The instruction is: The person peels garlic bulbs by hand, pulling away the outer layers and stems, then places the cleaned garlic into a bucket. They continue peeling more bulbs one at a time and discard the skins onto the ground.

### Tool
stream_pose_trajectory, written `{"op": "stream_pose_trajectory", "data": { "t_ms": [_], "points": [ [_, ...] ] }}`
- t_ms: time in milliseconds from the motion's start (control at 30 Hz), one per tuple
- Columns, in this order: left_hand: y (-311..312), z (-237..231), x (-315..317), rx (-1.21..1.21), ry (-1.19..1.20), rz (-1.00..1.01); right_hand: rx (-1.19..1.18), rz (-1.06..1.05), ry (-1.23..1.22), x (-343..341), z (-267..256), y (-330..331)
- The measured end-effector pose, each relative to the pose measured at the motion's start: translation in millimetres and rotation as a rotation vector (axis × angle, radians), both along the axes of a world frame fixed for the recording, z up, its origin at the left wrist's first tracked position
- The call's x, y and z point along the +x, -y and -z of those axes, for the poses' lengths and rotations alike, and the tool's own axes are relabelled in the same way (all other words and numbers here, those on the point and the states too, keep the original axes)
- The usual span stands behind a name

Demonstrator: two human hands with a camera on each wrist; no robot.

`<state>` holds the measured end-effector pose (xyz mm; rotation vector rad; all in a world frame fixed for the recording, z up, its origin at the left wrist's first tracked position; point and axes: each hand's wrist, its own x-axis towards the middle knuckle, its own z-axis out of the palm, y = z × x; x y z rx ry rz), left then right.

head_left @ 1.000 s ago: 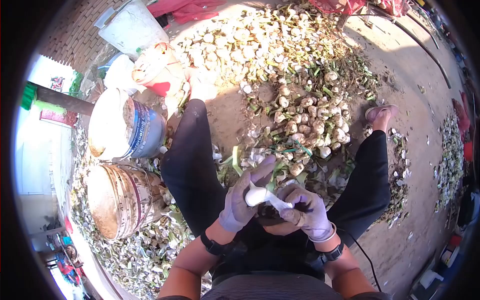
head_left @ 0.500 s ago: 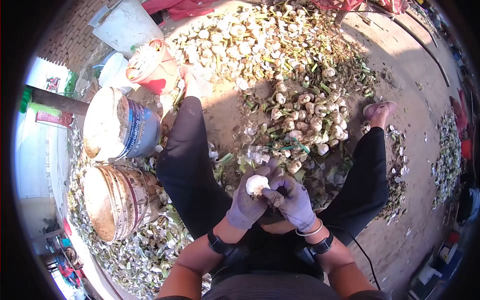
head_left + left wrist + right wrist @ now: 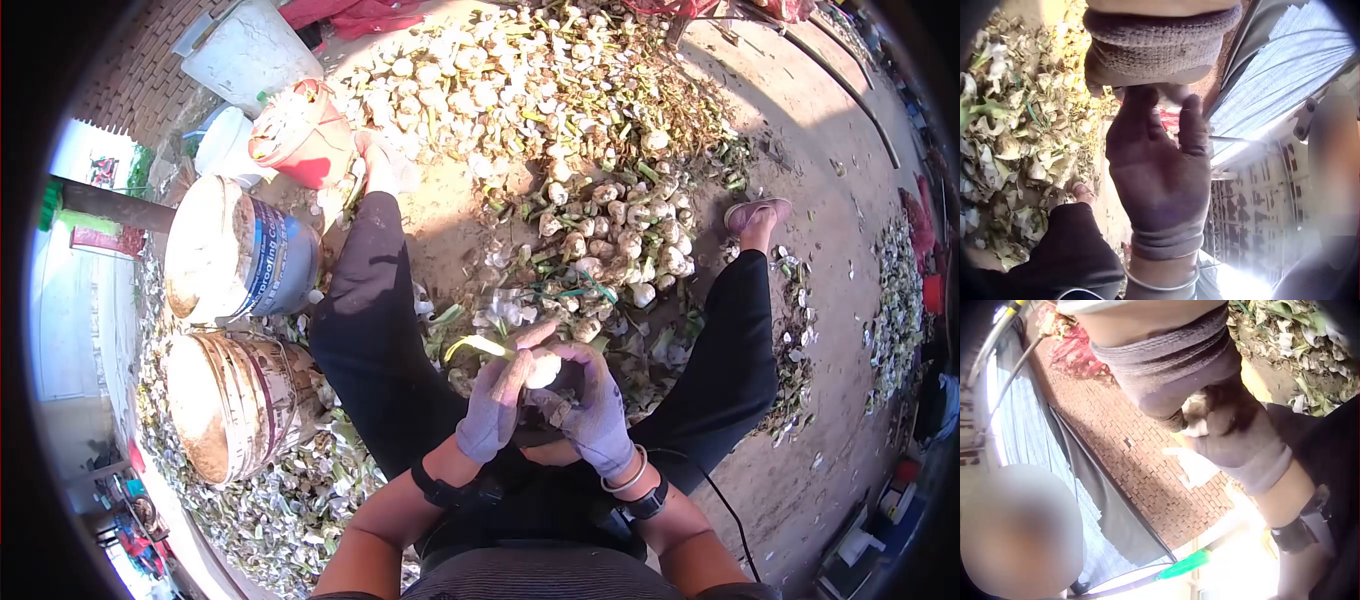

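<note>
A white garlic bulb (image 3: 543,370) with a yellow-green stem (image 3: 476,345) is held between both gloved hands, above the person's lap. My left hand (image 3: 490,408) grips it from the left, with the stem sticking out past the fingers. From the other side my right hand (image 3: 598,412) curls its fingers and thumb round the bulb. In the right wrist view, part of the garlic bulb (image 3: 1196,415) shows between the gloves, the rest covered by fingers. The left wrist view has the right hand (image 3: 1160,175) facing the left glove (image 3: 1154,53).
A heap of garlic bulbs (image 3: 620,230) lies ahead between the feet, running into a larger sunlit spread (image 3: 480,85). On the left stand a blue-and-white bucket (image 3: 285,255), a stained bucket (image 3: 235,400) and a red bucket (image 3: 310,145). Peelings (image 3: 290,520) cover the ground nearby.
Both hands have turned the garlic: its root end faced up half a second ago, and now its stem points left. The right hand has shifted from the root end to the bulb's side.
</note>
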<state>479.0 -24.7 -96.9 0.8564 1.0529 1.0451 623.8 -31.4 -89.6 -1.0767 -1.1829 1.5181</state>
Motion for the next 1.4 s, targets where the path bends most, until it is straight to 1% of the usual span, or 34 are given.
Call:
{"op": "stream_pose_trajectory", "data": {
  "t_ms": [33,100,167,200,233,300,333,400,467,533,567,633,667,700,733,767,833,867,900,933,967,1000,1033,1067,1100,1133,1167,1200,1233,1267,1300,1333,1367,1400],
  "points": [
    [0,-3,0,0.004,-0.004,-0.001,0.004,-0.001,-0.004,0,-4,0],
    [4,-12,1,0.105,0.299,-0.004,0.013,-0.017,-0.033,2,-15,0],
    [6,-16,-2,0.062,0.292,-0.003,-0.307,0.004,-0.399,9,-11,0],
    [7,-19,-1,0.126,0.146,-0.006,-0.398,0.01,-0.394,14,-12,-2],
    [7,-24,0,0.191,0.001,-0.007,-0.394,0.012,-0.395,15,-14,-4],
    [6,-25,9,0.209,0.026,-0.055,-0.582,-0.028,-0.358,15,-18,-6],
    [5,-26,9,0.247,-0.083,-0.038,-0.457,0.039,-0.35,7,-15,-6],
    [4,-29,10,0.317,-0.259,-0.026,-0.482,0.028,-0.335,10,-21,-5],
    [4,-25,7,0.339,-0.306,0.006,-0.509,0.011,-0.322,15,-32,-9],
    [2,-25,2,0.364,-0.352,0.04,-0.578,-0.114,-0.224,26,-35,-14],
    [1,-27,1,0.336,-0.351,0.044,-0.576,-0.111,-0.226,28,-33,-13],
    [-1,-32,-1,0.309,-0.349,0.05,-0.478,-0.106,-0.182,30,-26,-12],
    [0,-37,-2,0.34,-0.452,0.065,-0.477,-0.104,-0.183,29,-26,-9],
    [0,-40,-1,0.368,-0.553,0.082,-0.293,-0.082,-0.019,24,-27,-6],
    [2,-37,3,0.421,-0.473,0.049,-0.11,-0.058,0.144,22,-28,-5],
    [2,-36,4,0.42,-0.472,0.052,-0.111,-0.056,0.145,24,-28,-4],
    [0,-36,3,0.434,-0.244,0.017,-0.497,-0.164,-0.209,29,-27,-5],
    [4,-23,2,0.382,-0.154,0.012,-0.498,-0.168,-0.213,31,-20,-4],
    [6,-16,6,0.383,-0.159,0.01,-0.576,-0.183,-0.284,33,-6,-3],
    [6,-11,14,0.163,0.26,-0.119,-0.651,-0.199,-0.355,34,6,-1],
    [5,-4,16,-0.064,0.676,-0.243,-0.647,-0.203,-0.357,34,13,1],
    [2,12,12,-0.081,0.885,-0.157,-0.339,-0.357,0.142,34,19,3],
    [-2,17,10,-0.075,0.884,-0.16,-0.008,-0.488,0.633,33,22,4],
    [-2,22,9,-0.149,1.004,-0.21,0.084,-0.427,0.762,29,25,8],
    [-1,27,8,-0.23,1.122,-0.257,0.08,-0.427,0.761,27,27,8],
    [-3,13,11,-0.308,0.933,-0.338,0.136,-0.196,0.582,23,21,3],
    [-3,16,12,-0.31,0.936,-0.335,0.193,0.034,0.401,19,15,-3],
    [-3,21,11,-0.3,0.866,-0.276,0.191,0.036,0.406,16,11,-9],
    [-3,19,11,-0.292,0.797,-0.215,0.071,-0.047,0.313,14,7,-12],
    [-2,16,10,-0.299,0.803,-0.204,-0.048,-0.125,0.221,14,4,-14],
    [0,12,8,-0.169,0.387,-0.218,-0.098,-0.188,0.316,15,11,-12],
    [0,5,4,-0.03,-0.027,-0.223,-0.204,-0.245,0.338,18,-5,-16],
    [1,0,-4,0.089,-0.182,-0.249,-0.308,-0.302,0.358,20,-22,-21],
    [3,-7,-8,-0.088,-0.009,-0.272,-0.31,-0.291,0.369,20,-17,-20]
  ]
}}
